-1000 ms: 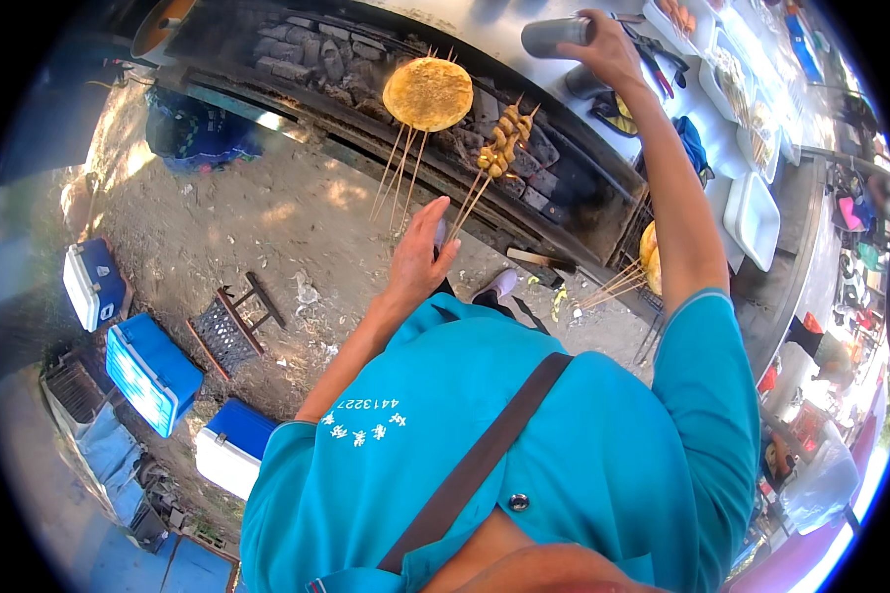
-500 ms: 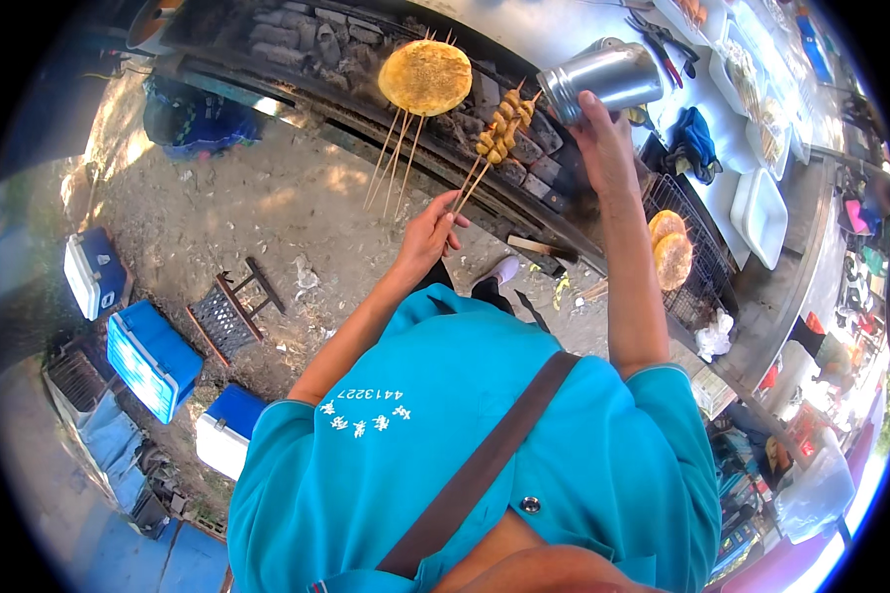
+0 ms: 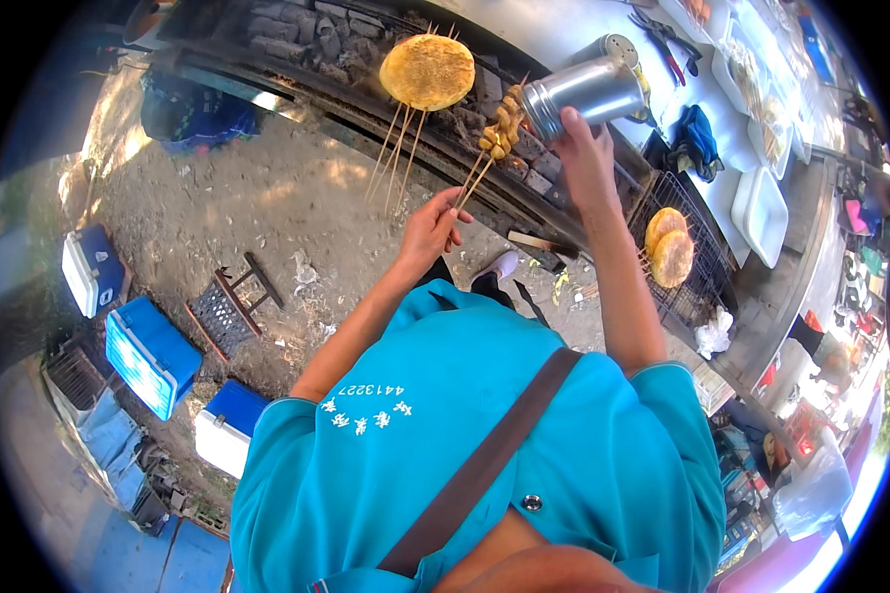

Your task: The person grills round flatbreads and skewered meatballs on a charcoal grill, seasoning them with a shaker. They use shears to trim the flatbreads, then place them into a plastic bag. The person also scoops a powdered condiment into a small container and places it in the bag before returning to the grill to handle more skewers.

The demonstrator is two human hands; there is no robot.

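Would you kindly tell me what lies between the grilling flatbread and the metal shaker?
In the head view, skewered food and grey charcoal lie between them.

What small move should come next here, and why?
Probably a light shake of the metal canister over the skewered food: the right hand holds the canister tilted, its ridged end close to the food, while the left hand grips the sticks. Whether anything is coming out cannot be seen.
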